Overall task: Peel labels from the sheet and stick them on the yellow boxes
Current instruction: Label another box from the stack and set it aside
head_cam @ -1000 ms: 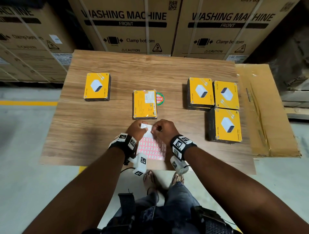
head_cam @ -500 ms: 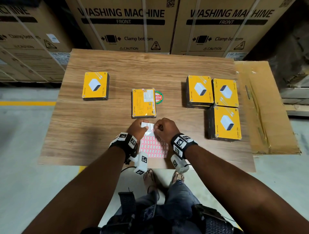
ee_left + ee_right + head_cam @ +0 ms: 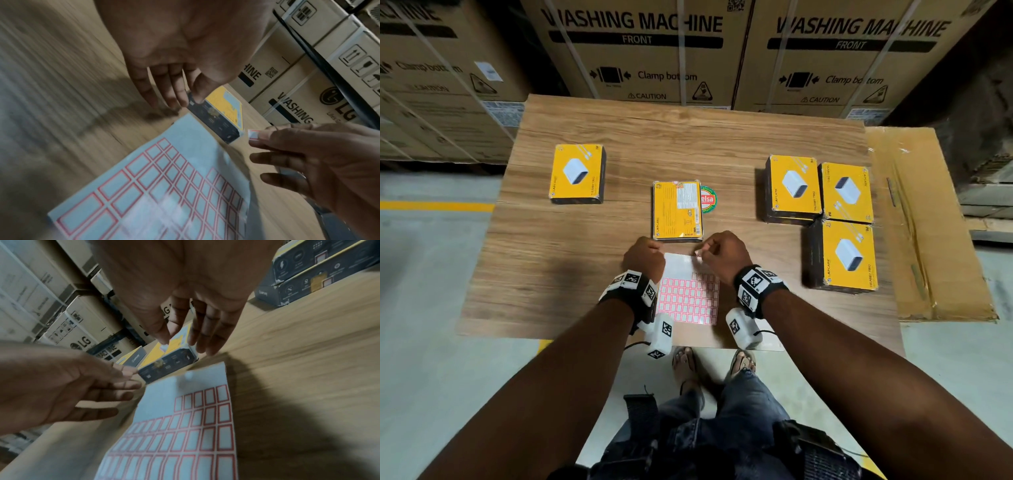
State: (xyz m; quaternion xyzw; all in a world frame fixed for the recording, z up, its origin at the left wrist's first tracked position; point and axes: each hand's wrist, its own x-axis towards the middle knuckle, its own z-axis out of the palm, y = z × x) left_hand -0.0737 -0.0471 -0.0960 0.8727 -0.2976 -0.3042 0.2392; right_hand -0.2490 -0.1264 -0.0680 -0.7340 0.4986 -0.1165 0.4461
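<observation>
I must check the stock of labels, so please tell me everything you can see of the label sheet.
The sheet is thin, glossy white paper printed with a grid of small red-bordered labels. It lies flat on the wooden table near its front edge, just before the middle yellow box. Its far part is bare backing, labels already gone. The right hand pinches one peeled label above that part; the left hand is at the far left corner.

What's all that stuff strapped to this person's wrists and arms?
Both arms are bare, with no sleeves. The left wrist band and right wrist band are black straps carrying white tiles printed with black square code markers. Below each hangs a small white rounded camera pod, also marked with codes, and a thin black cable trails from each pod.
</observation>
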